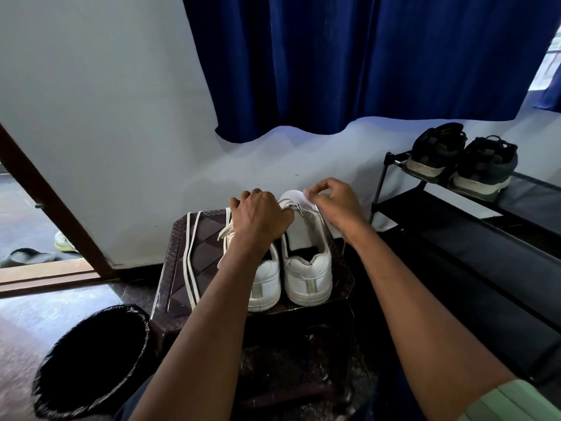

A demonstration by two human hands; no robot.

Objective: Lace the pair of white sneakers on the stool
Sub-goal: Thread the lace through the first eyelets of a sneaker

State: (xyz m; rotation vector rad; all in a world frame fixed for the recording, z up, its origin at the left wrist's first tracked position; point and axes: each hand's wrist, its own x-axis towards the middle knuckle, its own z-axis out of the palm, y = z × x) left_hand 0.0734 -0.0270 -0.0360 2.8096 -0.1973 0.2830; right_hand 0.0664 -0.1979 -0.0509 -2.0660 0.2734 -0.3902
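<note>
Both white leather sneakers (306,262) sit heels-near on the dark brown patterned plastic stool (194,253). The right hand (337,205) pinches a white lace end above the right shoe's far eyelets, likely threading it. The left hand (261,217) curls over the lacing, steadying it. A spare flat white lace (191,259) waits left.

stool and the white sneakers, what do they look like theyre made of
Stool: likely moulded plastic, dark brown, glossy, with a raised woven pattern on top. White sneakers: smooth leather or a synthetic lookalike, faint sheen, visible stitched heel panels; pale rubbery-looking soles.
</note>
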